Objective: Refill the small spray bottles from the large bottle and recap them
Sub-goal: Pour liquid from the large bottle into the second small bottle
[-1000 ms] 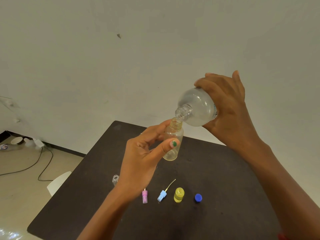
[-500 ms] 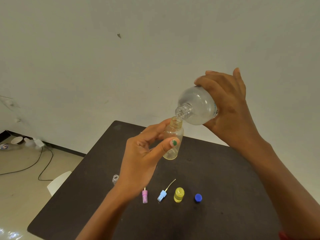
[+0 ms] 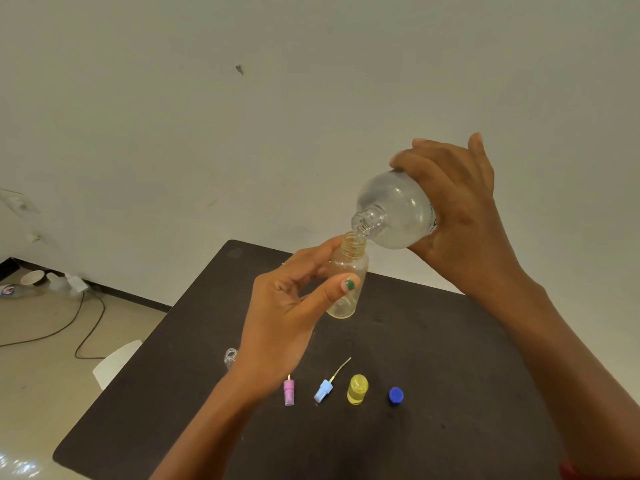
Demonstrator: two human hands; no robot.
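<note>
1. My left hand (image 3: 280,317) pinches the small spray bottle (image 3: 346,282) upright above the worktop (image 3: 450,358).
2. My right hand (image 3: 457,216) grips the tilted large bottle (image 3: 394,209), its mouth at the small neck: pouring.
3. Next, probably level off, then recap.

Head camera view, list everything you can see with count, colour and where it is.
large bottle: 1, clear, tipped over the small bottle's mouth
small bottle: 1, clear yellowish, uncapped, held above the table
table: 1, dark brown
second small bottle: 1, clear, behind the left wrist
pink sprayer: 1, on table
light blue sprayer: 1, on table
yellow cap: 1, on table
blue cap: 1, on table
cables: black, on floor
left hand: holds small bottle
right hand: grips large bottle
</note>
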